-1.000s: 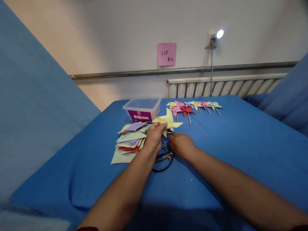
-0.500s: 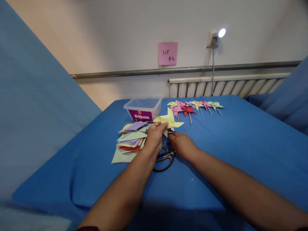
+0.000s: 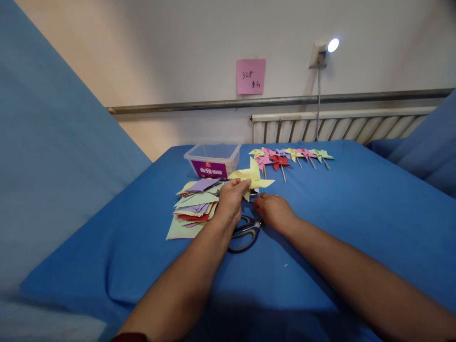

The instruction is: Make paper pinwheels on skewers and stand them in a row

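My left hand [image 3: 233, 197] is closed on a yellow paper pinwheel [image 3: 254, 176], pinching it near its centre with the blades spread out beyond the fingers. Just to the right, my right hand [image 3: 276, 209] is low over the cloth with its fingers curled together; whatever they grip is hidden or too small to name. A small shiny thing [image 3: 254, 193] shows between the two hands, partly covered. Scissors [image 3: 245, 232] with dark handles lie below the hands, their tips under or near my right fingers. Left of my left hand is a stack of coloured paper pieces [image 3: 195, 204].
Behind the stack stands a clear plastic box [image 3: 213, 159] with a purple label. Several finished pinwheels [image 3: 280, 163] on sticks lie at the back right of the blue-covered table [image 3: 338, 213]. A tiny pale scrap [image 3: 285, 265] rests near the front.
My right hand has shifted slightly to the right, away from the pinwheel. My left hand still holds the pinwheel in about the same place; the view has moved a little.
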